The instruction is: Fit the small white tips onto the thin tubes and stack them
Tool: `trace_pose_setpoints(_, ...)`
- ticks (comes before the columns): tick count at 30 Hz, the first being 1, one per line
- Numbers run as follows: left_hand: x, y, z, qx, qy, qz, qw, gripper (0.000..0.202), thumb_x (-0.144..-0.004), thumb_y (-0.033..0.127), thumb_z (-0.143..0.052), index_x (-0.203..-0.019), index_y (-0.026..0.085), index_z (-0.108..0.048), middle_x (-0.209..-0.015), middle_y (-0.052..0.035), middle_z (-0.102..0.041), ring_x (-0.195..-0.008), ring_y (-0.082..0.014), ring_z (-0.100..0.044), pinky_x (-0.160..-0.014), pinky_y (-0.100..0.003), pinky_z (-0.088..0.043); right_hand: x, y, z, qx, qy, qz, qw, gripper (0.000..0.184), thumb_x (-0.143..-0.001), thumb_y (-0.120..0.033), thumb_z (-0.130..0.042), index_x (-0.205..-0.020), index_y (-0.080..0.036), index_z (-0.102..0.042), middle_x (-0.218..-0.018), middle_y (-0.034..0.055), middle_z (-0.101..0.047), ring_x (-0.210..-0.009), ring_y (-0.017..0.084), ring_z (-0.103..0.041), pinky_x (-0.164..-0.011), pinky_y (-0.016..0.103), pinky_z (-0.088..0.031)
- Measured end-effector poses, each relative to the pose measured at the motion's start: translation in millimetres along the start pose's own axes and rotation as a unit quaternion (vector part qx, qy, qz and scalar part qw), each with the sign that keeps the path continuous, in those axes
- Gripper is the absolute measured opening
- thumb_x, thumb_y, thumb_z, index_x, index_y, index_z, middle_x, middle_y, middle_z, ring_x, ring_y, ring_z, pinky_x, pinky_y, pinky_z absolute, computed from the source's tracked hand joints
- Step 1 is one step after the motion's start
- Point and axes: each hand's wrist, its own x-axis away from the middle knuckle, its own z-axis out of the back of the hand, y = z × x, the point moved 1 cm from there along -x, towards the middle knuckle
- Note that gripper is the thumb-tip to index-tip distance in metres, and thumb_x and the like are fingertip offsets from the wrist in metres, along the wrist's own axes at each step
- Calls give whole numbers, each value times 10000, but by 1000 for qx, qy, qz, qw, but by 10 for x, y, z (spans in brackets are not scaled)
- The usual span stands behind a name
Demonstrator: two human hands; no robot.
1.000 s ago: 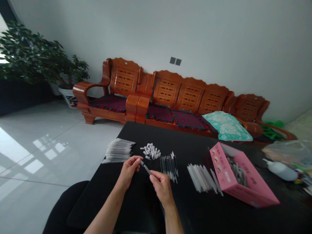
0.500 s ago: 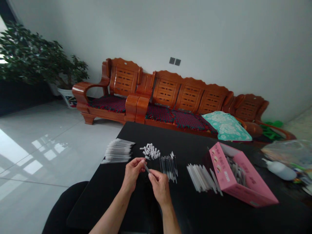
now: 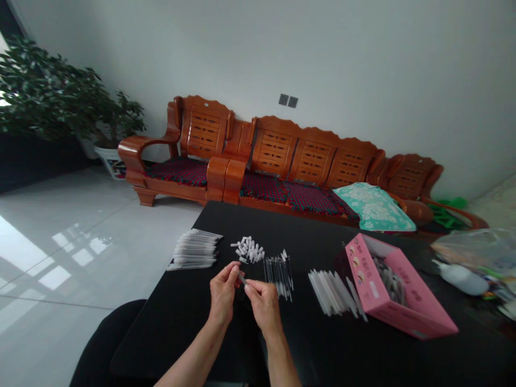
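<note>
A slim grey translucent pen barrel [image 3: 242,279] is held slantwise above the black table, between both hands. My left hand [image 3: 222,290] pinches its upper-left end, and my right hand [image 3: 265,307] grips the lower-right end. Just beyond the fingers lies a loose pile of short white caps [image 3: 249,250]. Thin dark-tipped pen refills [image 3: 278,275] are laid side by side to the right of the caps. Farther right is a row of frosted tubes [image 3: 332,293] like the held one. On the left is a stack of whitish pens [image 3: 196,249].
A pink open box [image 3: 373,290] with grey pieces inside stands on the right of the black table [image 3: 161,333]. Past it are a white bottle [image 3: 463,279] and a plastic bag [image 3: 479,250]. A wooden sofa [image 3: 274,145] runs behind the table.
My left hand has shifted slightly right, closer to my right hand, and its fingers cover more of the barrel's upper end. My right hand stays nearly in place.
</note>
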Motion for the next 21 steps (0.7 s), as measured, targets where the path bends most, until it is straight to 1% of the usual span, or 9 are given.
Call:
trace_pose_setpoints(5,33,12,-6,-15,-3,-22,1000,456,-726,474,-676,-1012,119,-691,-717,-45,-676,-565,-118,-540,-528,-223,-409,-14,-34,22,-84,-20,-77,993,305,-812,-335,-559,-878,-123,-768,-488,-21,-478,-460,99,-372,-421,217,-263)
trace_pose_setpoints(7,36,4,-5,-15,2,-24,1000,465,-723,482,-676,-1015,120,-694,-720,-46,-679,-564,-121,-546,-530,-227,-415,-21,-49,30,-105,-25,-103,989,332,-800,-362,-569,-863,-100,-763,-461,-34,-419,-443,90,-331,-405,214,-231)
trace_pose_setpoints(9,36,-5,-2,-11,6,-19,1000,466,-722,480,-676,-1016,119,-696,-718,-45,-682,-563,-119,-550,-530,-226,-419,-31,-41,35,-110,-25,-108,988,339,-790,-375,-579,-829,-90,-759,-450,-44,-382,-436,84,-309,-399,212,-216)
trace_pose_setpoints(11,35,-10,3,-16,2,-9,1000,464,-726,476,-669,-1018,116,-697,-708,-44,-683,-559,-116,-551,-528,-223,-421,-44,-11,30,-110,-26,-100,989,329,-785,-376,-585,-801,-95,-757,-457,-44,-379,-439,81,-312,-398,208,-219)
trace_pose_setpoints(13,35,0,8,-31,-15,-4,999,467,-735,465,-658,-1048,120,-691,-714,-41,-684,-568,-116,-557,-534,-222,-429,-52,32,10,-113,-28,-102,988,336,-786,-386,-584,-810,-99,-757,-456,-43,-388,-425,77,-318,-383,203,-223)
trace_pose_setpoints(17,5,87,25,-60,-51,-22,997,503,-743,427,-649,-1161,147,-644,-731,-21,-667,-563,-105,-544,-522,-211,-429,-42,96,-80,-130,-40,-135,981,441,-809,-454,-555,-982,-87,-728,-404,-56,-408,-330,69,-330,-317,185,-230)
trace_pose_setpoints(19,-58,157,65,-66,-50,-39,996,505,-745,419,-646,-1176,156,-633,-739,-18,-657,-570,-103,-546,-526,-208,-441,-31,112,-127,-148,-47,-145,977,487,-820,-482,-542,-1075,-95,-691,-411,-53,-456,-306,72,-374,-302,174,-272)
trace_pose_setpoints(21,-164,232,162,-59,-39,-56,996,491,-739,421,-651,-1148,149,-637,-766,-30,-656,-624,-121,-579,-565,-225,-479,-25,136,-152,-163,-40,-158,973,510,-820,-495,-544,-1120,-101,-662,-449,-37,-517,-309,77,-432,-301,165,-312)
